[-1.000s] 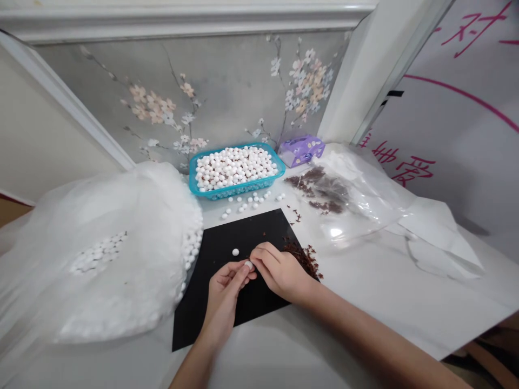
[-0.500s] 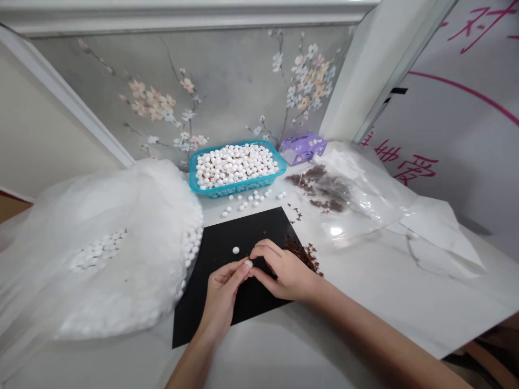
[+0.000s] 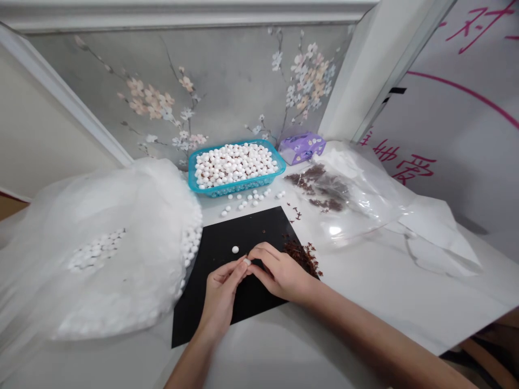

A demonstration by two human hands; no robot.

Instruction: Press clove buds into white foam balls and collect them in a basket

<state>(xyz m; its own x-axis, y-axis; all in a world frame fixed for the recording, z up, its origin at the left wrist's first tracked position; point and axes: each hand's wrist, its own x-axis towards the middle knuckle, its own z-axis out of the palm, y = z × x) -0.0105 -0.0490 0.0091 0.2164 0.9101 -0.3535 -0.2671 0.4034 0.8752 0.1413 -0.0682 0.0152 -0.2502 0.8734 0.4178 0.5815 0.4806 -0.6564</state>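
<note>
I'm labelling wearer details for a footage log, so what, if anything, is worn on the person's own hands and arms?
The left hand and right hand are bare, with no gloves. No sleeve shows on either forearm, and I see no watch or bracelet on the wrists. Rings or nail polish: too small to tell.

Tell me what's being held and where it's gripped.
A small white ball, pinched at its sides between the left hand's fingertips; the right hand's exact contact can't be told.
</note>
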